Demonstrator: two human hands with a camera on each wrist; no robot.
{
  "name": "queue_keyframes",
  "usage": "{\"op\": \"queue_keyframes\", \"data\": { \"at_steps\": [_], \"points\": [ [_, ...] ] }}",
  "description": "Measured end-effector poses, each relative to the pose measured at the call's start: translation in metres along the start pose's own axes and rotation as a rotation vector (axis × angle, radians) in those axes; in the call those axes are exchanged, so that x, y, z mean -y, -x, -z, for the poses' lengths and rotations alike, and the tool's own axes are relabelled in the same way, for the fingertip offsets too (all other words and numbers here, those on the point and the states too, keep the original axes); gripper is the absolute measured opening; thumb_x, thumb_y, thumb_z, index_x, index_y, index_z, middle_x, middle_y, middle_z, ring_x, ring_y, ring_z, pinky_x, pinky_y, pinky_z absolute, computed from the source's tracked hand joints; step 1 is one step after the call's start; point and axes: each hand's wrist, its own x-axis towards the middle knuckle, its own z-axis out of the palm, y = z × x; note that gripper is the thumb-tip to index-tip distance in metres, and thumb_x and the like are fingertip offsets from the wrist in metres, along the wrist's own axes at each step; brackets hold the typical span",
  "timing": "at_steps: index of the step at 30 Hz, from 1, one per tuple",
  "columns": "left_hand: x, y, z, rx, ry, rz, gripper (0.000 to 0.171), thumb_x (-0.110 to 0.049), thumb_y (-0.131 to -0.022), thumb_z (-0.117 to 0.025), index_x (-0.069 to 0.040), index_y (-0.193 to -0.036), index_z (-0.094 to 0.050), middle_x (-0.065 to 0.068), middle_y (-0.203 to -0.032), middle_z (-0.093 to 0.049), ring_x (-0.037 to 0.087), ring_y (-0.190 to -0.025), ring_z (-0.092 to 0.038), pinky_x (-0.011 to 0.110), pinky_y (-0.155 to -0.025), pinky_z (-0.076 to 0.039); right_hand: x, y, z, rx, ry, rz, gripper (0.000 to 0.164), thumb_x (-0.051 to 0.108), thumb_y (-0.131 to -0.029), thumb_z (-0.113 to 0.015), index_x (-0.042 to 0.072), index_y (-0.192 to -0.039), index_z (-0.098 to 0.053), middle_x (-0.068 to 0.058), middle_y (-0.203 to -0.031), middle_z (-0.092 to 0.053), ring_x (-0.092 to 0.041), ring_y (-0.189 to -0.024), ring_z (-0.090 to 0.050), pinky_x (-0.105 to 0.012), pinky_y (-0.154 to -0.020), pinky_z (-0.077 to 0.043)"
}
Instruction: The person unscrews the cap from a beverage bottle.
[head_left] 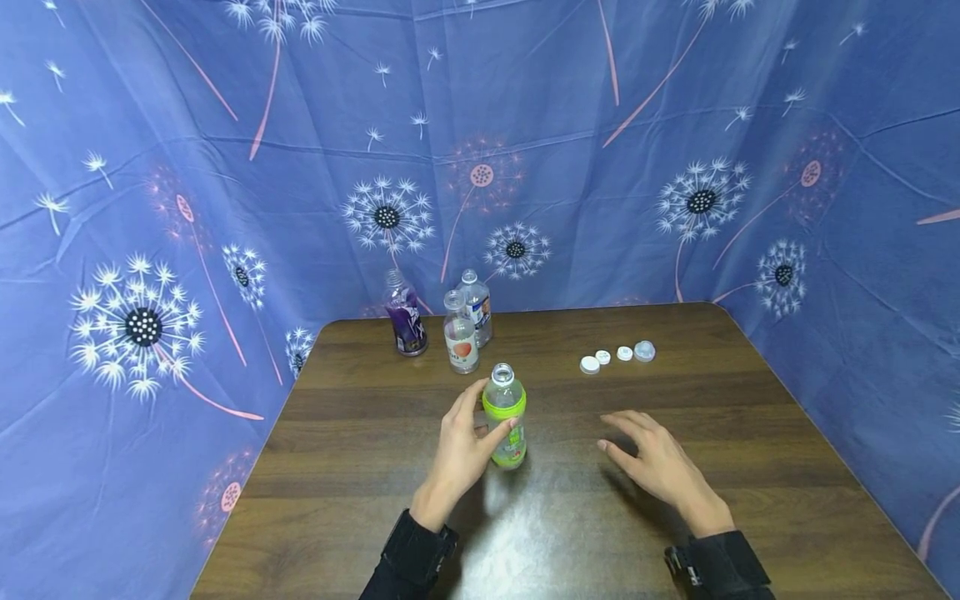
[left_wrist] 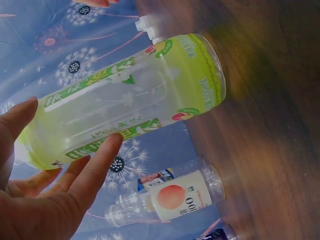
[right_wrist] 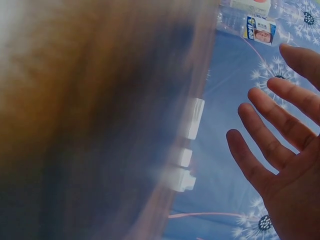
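My left hand holds a clear plastic bottle with a green label, its thumb on the near side and its fingers round the far side. The bottle stands upright with a bare neck. The left wrist view shows the bottle close up, between the thumb and fingers of the left hand. My right hand is over the table to the right, fingers apart and holding nothing. In the right wrist view the right hand has its fingers spread.
Behind the held bottle stand a purple-labelled bottle, a bottle with a peach label and a blue-labelled bottle. Several caps lie in a row at the back right of the wooden table. A blue patterned cloth hangs behind.
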Motion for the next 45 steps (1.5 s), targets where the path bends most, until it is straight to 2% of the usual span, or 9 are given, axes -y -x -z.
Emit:
{"op": "queue_keyframes", "data": {
  "at_steps": [9,14,20,25,32,38,45],
  "points": [
    [0.006,0.001,-0.001,0.020,0.011,-0.062,0.068,-0.025,-0.092,-0.083,-0.011,-0.149,-0.049,0.012,-0.134,-0.062,0.028,-0.117,-0.069,0.032,-0.084,-0.067,0.005,-0.028,0.011,-0.025,0.115,0.009,0.049,0.041,-0.101,-0.070,0.014,-0.141,-0.064,-0.014,-0.136,-0.067,-0.041,-0.122,-0.066,-0.064,-0.088,-0.060],
    [0.009,0.000,-0.005,0.040,0.005,-0.104,0.068,-0.028,-0.094,-0.081,-0.010,-0.150,-0.047,0.011,-0.131,-0.062,0.026,-0.119,-0.067,0.032,-0.085,-0.068,0.003,-0.045,0.021,0.007,0.165,-0.004,0.053,0.040,-0.101,-0.069,0.013,-0.146,-0.060,-0.019,-0.140,-0.064,-0.045,-0.126,-0.062,-0.068,-0.092,-0.057],
    [0.012,-0.001,-0.008,0.016,-0.035,-0.171,0.066,-0.028,-0.093,-0.082,-0.008,-0.147,-0.049,0.011,-0.125,-0.066,0.024,-0.113,-0.069,0.025,-0.081,-0.066,0.000,-0.066,0.024,0.062,0.199,0.001,0.056,0.037,-0.102,-0.069,0.011,-0.150,-0.056,-0.022,-0.150,-0.056,-0.046,-0.135,-0.054,-0.070,-0.099,-0.054],
    [0.015,-0.002,-0.008,0.010,-0.044,-0.195,0.066,-0.028,-0.093,-0.082,-0.008,-0.147,-0.050,0.012,-0.125,-0.066,0.024,-0.113,-0.069,0.022,-0.080,-0.066,-0.006,-0.087,0.016,0.084,0.199,0.005,0.055,0.032,-0.101,-0.071,0.009,-0.148,-0.058,-0.024,-0.152,-0.054,-0.048,-0.136,-0.054,-0.069,-0.098,-0.055],
    [0.020,-0.001,-0.006,0.017,-0.029,-0.191,0.066,-0.027,-0.093,-0.081,-0.008,-0.147,-0.049,0.012,-0.125,-0.066,0.025,-0.113,-0.069,0.028,-0.082,-0.067,-0.019,-0.117,-0.003,0.106,0.215,0.017,0.056,0.028,-0.098,-0.074,0.007,-0.148,-0.058,-0.021,-0.142,-0.060,-0.045,-0.128,-0.059,-0.063,-0.093,-0.058],
    [0.021,0.002,-0.005,0.025,-0.028,-0.196,0.067,-0.029,-0.094,-0.080,-0.010,-0.149,-0.048,0.012,-0.125,-0.065,0.025,-0.114,-0.069,0.031,-0.082,-0.068,-0.024,-0.131,-0.014,0.172,0.256,-0.020,0.055,0.028,-0.099,-0.073,0.007,-0.148,-0.058,-0.023,-0.145,-0.057,-0.048,-0.130,-0.056,-0.066,-0.096,-0.056],
    [0.023,0.002,-0.003,0.005,-0.010,-0.201,0.067,-0.029,-0.094,-0.081,-0.010,-0.150,-0.048,0.011,-0.124,-0.066,0.025,-0.113,-0.069,0.030,-0.081,-0.068,-0.025,-0.144,-0.026,0.216,0.297,-0.031,0.053,0.023,-0.099,-0.073,0.008,-0.148,-0.058,-0.019,-0.147,-0.057,-0.045,-0.131,-0.054,-0.063,-0.095,-0.058]
  ]
}}
